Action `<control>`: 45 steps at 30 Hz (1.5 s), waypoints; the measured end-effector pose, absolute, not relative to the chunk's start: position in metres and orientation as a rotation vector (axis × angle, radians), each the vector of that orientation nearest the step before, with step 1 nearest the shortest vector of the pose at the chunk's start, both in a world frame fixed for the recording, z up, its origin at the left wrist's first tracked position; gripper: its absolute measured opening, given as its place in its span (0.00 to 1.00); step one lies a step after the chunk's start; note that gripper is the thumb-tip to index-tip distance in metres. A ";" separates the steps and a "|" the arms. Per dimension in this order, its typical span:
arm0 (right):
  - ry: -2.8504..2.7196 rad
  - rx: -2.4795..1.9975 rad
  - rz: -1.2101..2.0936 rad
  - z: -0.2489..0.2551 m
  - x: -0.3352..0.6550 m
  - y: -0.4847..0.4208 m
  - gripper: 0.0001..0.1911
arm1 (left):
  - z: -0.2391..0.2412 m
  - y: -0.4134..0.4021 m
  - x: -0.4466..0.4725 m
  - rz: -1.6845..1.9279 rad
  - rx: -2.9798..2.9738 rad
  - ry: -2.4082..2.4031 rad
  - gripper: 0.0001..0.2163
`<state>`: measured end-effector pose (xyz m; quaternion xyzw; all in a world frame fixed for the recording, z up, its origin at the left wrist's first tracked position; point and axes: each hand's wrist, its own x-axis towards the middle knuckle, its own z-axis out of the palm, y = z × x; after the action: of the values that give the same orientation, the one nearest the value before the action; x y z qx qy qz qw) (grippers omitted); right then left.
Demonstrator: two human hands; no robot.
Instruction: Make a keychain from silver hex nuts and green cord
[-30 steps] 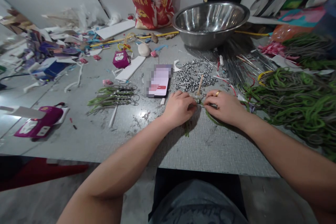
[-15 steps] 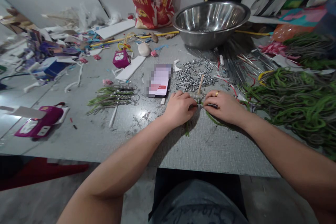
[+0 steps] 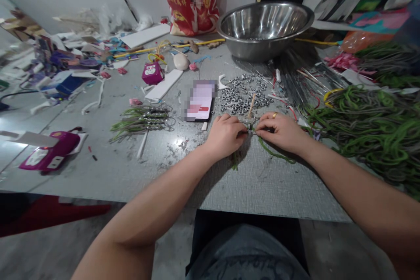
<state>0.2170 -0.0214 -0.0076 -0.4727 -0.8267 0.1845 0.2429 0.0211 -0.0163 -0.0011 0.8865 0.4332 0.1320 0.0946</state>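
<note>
Above the table's middle, my left hand [image 3: 227,135] is closed, its fingertips pinching a green cord [image 3: 275,155] whose short ends hang below the palm. My right hand [image 3: 280,132], with a ring on one finger, is closed too, thumb and forefinger pinched close to the left fingertips at the same cord. The cord's longer piece curves down and right under my right hand. Between the fingertips is a small dark spot, too small to make out. A thin wooden stick [image 3: 251,106] stands just beyond them, near a pile of metal nuts or ring-shaped beads [image 3: 243,92].
A phone [image 3: 199,101] lies left of the beads. Farther left is a bundle of finished-looking beaded green cords [image 3: 141,119]. A steel bowl [image 3: 265,48] stands behind. Heaped green and grey cords [image 3: 370,131] cover the right side. Purple power sockets [image 3: 54,151] lie left.
My right fingertips have shifted slightly, and more of the green cord shows below my right hand. The left hand keeps nearly the same place.
</note>
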 end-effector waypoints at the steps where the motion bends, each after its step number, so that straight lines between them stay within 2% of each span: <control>1: -2.246 -1.297 0.511 -0.008 0.217 -0.021 0.06 | -0.001 -0.017 0.021 0.389 2.629 1.284 0.08; 20: -2.068 -1.360 0.579 -0.011 0.215 -0.019 0.05 | -0.001 -0.016 0.022 0.386 2.623 1.285 0.08; 45: -2.283 -1.296 0.425 -0.014 0.209 -0.023 0.05 | -0.005 -0.014 0.026 0.379 2.662 1.283 0.07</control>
<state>0.2088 -0.0228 -0.0138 -0.4733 -0.8336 0.1553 0.2389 0.0258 -0.0144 -0.0048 0.8905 0.4292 0.1268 0.0813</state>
